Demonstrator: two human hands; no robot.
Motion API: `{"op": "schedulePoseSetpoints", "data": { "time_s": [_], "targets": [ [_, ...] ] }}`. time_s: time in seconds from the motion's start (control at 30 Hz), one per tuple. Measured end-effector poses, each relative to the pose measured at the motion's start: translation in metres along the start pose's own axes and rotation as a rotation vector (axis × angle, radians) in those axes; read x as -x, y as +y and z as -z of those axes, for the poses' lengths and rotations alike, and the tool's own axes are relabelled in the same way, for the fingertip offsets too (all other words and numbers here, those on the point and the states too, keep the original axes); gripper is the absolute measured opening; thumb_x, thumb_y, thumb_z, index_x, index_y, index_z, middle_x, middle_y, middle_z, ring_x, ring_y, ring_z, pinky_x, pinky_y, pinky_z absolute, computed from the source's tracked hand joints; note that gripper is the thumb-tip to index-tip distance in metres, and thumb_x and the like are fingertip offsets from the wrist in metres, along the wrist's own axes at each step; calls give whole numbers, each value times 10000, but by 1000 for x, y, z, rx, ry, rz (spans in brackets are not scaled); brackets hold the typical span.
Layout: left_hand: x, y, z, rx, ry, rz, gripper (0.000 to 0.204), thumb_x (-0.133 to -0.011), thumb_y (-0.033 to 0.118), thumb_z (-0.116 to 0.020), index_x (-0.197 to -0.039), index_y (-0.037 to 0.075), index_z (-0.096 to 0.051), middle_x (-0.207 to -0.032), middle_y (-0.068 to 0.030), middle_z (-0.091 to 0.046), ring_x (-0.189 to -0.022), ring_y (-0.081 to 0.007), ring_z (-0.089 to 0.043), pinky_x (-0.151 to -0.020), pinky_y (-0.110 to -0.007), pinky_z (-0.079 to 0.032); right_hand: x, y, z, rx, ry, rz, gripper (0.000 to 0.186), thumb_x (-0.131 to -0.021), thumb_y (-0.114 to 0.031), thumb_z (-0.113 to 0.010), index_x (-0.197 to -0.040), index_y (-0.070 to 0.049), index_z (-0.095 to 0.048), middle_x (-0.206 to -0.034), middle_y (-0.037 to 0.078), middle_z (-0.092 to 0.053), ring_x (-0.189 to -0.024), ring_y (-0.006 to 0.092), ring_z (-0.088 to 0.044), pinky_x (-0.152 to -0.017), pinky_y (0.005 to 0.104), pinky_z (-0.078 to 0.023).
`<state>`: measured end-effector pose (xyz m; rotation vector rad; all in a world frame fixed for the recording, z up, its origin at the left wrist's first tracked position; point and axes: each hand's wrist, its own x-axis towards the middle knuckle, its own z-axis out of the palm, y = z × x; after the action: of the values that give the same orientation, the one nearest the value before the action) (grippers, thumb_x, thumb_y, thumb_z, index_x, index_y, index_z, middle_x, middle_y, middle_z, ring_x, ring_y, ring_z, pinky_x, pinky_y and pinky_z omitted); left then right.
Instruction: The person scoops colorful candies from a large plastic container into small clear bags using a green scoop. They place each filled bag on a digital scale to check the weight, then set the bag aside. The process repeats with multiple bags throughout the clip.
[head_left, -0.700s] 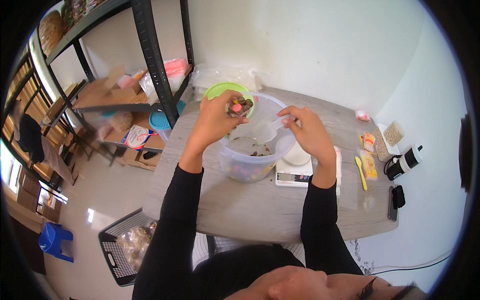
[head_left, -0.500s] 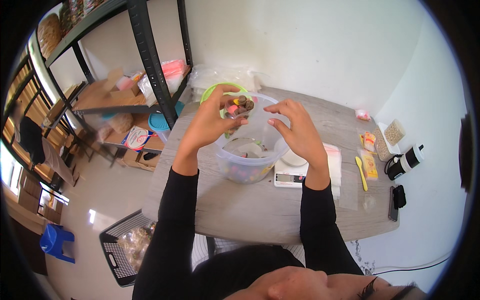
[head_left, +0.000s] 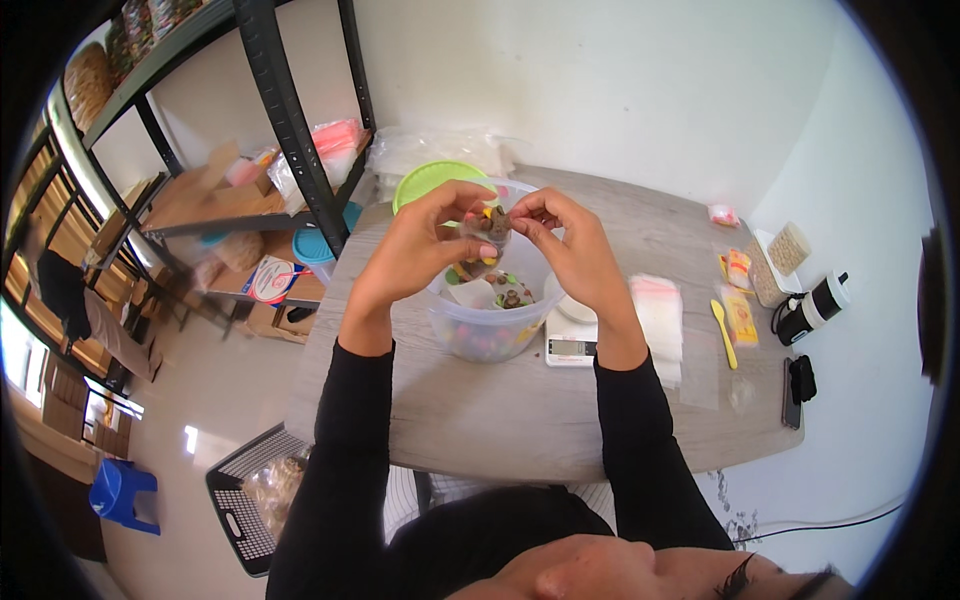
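The right hand [head_left: 562,240], held apart from the clear bag [head_left: 487,224] of brown and coloured pieces in the earlier frame, has been brought to the bag's edge, its fingertips pinched there. The bag is gripped between the thumb and fingers of the left hand [head_left: 425,245]. Both hands are angled inward over the translucent tub [head_left: 488,340]. The digital scale [head_left: 568,348] is partly covered by the right wrist; the lime-green lid [head_left: 424,184] is partly hidden by the left hand.

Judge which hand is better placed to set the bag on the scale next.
Probably the right hand: it is nearer the scale and appears to pinch the bag, which the left hand holds.
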<state>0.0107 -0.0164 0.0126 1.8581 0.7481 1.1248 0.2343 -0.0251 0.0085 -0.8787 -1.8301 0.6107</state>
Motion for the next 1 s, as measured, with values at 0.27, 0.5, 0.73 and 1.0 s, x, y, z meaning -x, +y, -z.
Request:
{"op": "schedulePoseSetpoints", "data": {
  "time_s": [0.27,0.5,0.73,1.0],
  "targets": [
    [3,9,-8,-107,-9,-34,791,-804,52,-868,-1481,45,-458,-1270,-136,-639,-1171,-213,-649,-995,-354,-541,3,10,0,-174,44,-177,38,-1000,-27,-606,-1022,3,-616,-931,61,-691,-890,125,-646,-822,278,-507],
    [0,6,-6,-73,-5,60,747,-807,86,-881,-1438,29,-484,-1237,-141,-684,-1110,-211,-681,-957,-344,-553,4,13,-1,-112,85,-188,109,-966,-94,-659,-999,9,-645,-921,85,-722,-866,152,-664,-814,308,-511],
    [2,5,-8,-208,34,17,731,-792,73,-887,-1405,7,-494,-1226,-138,-690,-1019,-175,-687,-873,-317,-565,6,11,-2,-130,97,-194,78,-984,-85,-658,-981,-17,-620,-923,42,-687,-895,128,-632,-840,290,-497],
    [1,4,-7,-105,15,65,703,-757,37,-898,-1353,2,-527,-1157,-98,-702,-988,-152,-686,-864,-311,-567,6,6,-1,-26,64,-178,70,-992,-93,-666,-999,-33,-631,-944,16,-681,-893,106,-608,-844,280,-487]
  ]
}}
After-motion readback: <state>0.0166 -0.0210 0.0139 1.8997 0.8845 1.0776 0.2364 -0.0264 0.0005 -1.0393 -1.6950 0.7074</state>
